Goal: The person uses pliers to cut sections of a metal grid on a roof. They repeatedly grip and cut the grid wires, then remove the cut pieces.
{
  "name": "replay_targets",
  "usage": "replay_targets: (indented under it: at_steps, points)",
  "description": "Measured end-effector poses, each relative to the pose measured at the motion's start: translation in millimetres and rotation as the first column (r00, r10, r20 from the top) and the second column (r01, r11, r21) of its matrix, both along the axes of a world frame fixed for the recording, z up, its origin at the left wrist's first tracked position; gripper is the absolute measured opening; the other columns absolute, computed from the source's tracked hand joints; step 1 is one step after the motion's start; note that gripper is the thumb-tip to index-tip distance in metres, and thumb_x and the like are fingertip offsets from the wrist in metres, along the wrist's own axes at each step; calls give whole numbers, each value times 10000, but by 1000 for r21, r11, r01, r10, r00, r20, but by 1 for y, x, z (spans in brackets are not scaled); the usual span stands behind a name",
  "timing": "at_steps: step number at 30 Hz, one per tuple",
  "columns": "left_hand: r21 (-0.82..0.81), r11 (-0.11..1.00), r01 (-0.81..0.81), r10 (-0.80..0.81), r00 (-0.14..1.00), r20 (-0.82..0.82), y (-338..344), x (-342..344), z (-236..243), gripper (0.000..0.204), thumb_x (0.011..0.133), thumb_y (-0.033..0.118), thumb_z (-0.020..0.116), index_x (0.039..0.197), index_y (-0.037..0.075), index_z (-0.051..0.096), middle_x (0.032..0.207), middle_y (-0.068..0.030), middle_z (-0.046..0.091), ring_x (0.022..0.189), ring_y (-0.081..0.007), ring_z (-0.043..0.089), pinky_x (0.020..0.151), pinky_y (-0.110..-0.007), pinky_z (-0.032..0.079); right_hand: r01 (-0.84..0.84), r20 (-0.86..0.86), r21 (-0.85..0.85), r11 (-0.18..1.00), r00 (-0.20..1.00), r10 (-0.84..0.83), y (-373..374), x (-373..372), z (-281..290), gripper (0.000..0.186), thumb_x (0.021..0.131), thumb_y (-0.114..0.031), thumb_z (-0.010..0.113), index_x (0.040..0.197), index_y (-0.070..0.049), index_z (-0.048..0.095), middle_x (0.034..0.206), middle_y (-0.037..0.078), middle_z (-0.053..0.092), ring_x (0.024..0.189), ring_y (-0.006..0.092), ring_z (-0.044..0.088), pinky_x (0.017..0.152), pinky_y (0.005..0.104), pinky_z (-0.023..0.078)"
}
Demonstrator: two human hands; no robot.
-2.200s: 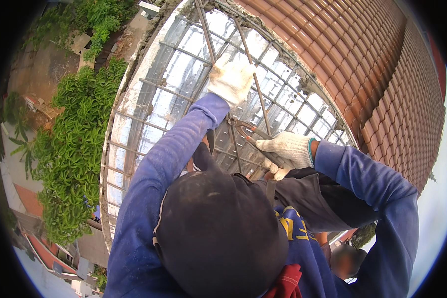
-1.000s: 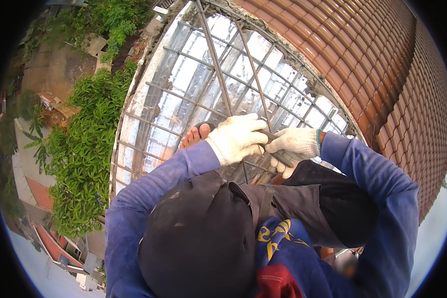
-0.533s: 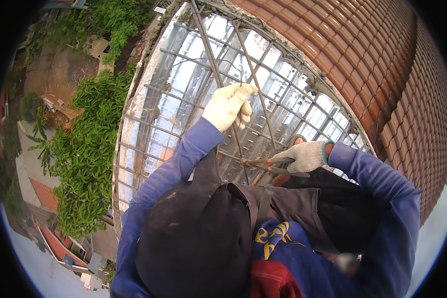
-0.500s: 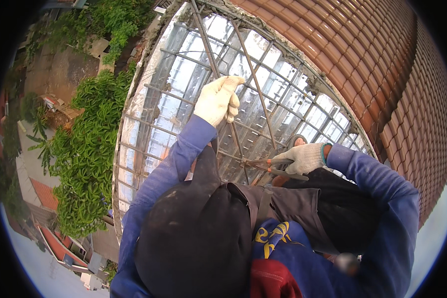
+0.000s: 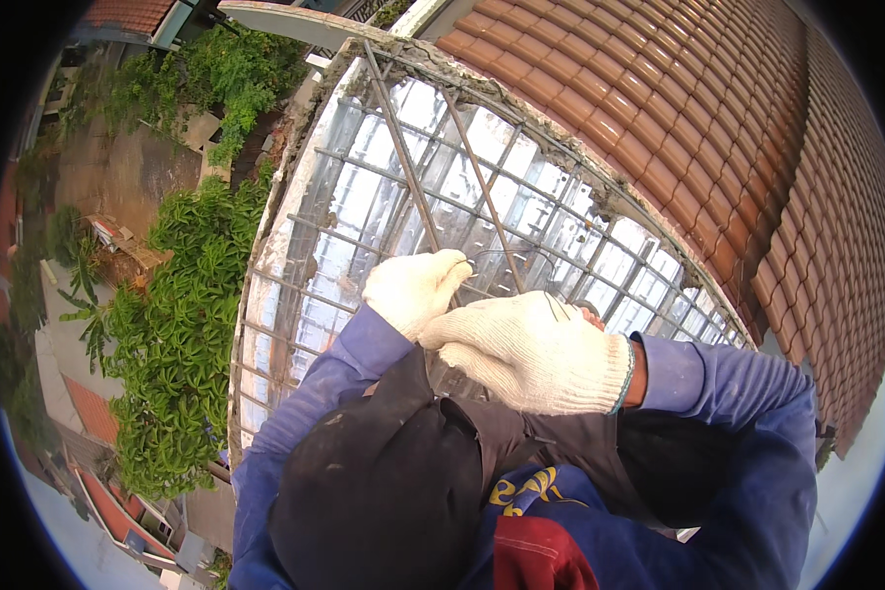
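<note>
Both my hands wear cream knitted gloves and meet over a steel bar grid point(image 5: 364, 251). My left hand point(image 5: 413, 293) is closed in a pinch, with a thin dark wire point(image 5: 506, 250) curving out from its fingertips to the right. My right hand point(image 5: 533, 356) is closed beside it, its fingertips close against the left hand. Whatever its fingers hold is hidden beneath the glove. Fine wire ends show at the top of the right hand. Long rusty bars point(image 5: 403, 147) slant across the grid toward my hands.
Shiny corrugated metal sheet point(image 5: 349, 202) lies under the grid, bordered by a rough concrete edge point(image 5: 285, 182). A brown tiled roof point(image 5: 639, 108) rises at the right. Beyond the left edge, far below, are leafy trees point(image 5: 182, 324) and a yard.
My right hand has moved up and left to meet the left hand. The pincers it held are out of sight now. My left hand has come lower, and the view has shifted slightly.
</note>
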State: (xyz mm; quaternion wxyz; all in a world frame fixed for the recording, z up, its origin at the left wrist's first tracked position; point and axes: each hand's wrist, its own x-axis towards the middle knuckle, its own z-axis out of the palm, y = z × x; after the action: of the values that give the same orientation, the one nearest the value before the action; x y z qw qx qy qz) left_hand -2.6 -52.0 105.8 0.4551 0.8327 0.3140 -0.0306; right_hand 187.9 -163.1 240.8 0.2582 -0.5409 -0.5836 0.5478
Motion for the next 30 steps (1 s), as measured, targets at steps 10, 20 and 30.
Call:
replay_targets:
  at_steps: [10, 20, 30]
  points:
    - [-514, 854, 84, -137, 988, -65, 24, 36, 14, 405, 1112, 412, 618, 1155, 53, 801, 879, -155, 759, 752, -325, 752, 711, -435, 586, -21, 720, -196, 980, 675, 158, 21, 72, -66, 293, 1084, -337, 643, 1133, -99, 807, 1020, 168, 806, 1009, 393, 799, 863, 542, 633]
    - [-671, 567, -478, 496, 848, -186, 29, 24, -19, 462, 1085, 373, 712, 1334, -13, 760, 1030, -136, 805, 836, -217, 755, 813, -373, 633, 244, 710, -159, 957, 701, -61, 18, 92, -91, 370, 1102, -425, 637, 1250, -123, 792, 1085, 194, 825, 1021, 412, 796, 917, 516, 621]
    - [-198, 951, -238, 230, 971, -61, 27, 32, -63, 559, 1019, 447, 797, 1408, 47, 756, 1294, -187, 817, 1200, -325, 781, 1049, -432, 587, 277, 300, -533, 799, 945, -127, -19, 20, -189, 542, 1073, -472, 687, 1327, 1, 764, 1260, 268, 781, 1220, 434, 745, 1069, 499, 572]
